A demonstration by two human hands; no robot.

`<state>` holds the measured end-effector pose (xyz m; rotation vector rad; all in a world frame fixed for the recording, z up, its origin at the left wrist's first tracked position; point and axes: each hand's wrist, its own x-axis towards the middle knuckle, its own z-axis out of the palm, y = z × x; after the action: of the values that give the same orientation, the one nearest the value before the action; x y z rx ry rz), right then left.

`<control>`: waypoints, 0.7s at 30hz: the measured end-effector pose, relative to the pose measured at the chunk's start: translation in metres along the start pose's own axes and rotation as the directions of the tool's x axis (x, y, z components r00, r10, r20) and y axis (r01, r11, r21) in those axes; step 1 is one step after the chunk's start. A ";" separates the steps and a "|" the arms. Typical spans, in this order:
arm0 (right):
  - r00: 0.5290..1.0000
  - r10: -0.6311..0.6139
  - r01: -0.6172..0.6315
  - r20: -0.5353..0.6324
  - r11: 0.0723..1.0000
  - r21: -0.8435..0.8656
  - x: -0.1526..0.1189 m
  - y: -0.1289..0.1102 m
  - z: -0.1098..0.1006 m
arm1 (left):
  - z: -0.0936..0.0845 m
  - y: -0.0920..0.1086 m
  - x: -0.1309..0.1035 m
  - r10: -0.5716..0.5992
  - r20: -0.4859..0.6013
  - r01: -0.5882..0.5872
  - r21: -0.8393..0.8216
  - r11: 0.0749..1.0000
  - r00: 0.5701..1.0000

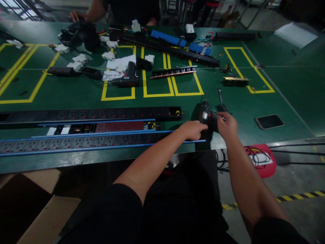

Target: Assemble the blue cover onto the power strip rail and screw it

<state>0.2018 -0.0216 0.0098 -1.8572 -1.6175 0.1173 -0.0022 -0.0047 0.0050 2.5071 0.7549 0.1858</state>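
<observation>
A black cordless drill lies on the green table, its bit directed away from me. My left hand is closed beside it, over the end of a blue-edged power strip; the forefinger reaches the drill's lower side. What the curled fingers hold, if anything, is hidden. On the drill's other side, my right hand is closed near its handle. A small shiny metal piece shows at those fingers, too small to name. Just beyond lies a wrench.
A long black power strip and a shorter strip with red sockets lie at left. A phone is at right. A second drill, white parts and blue socket modules lie farther back. Another person's hand is across the table.
</observation>
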 end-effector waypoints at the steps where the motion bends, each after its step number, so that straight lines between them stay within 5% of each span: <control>1: 1.000 0.012 -0.012 0.008 1.000 -0.012 0.001 0.001 0.000 | 0.000 0.000 0.000 0.001 0.000 -0.001 -0.002 1.000 1.000; 21: 0.958 0.209 -0.157 0.194 0.955 -0.250 0.024 0.000 -0.004 | 0.000 0.001 0.000 0.017 -0.019 -0.017 -0.003 1.000 1.000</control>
<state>0.2087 -0.0012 0.0212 -2.2435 -1.6580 0.2295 -0.0022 -0.0052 0.0057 2.5122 0.7404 0.2167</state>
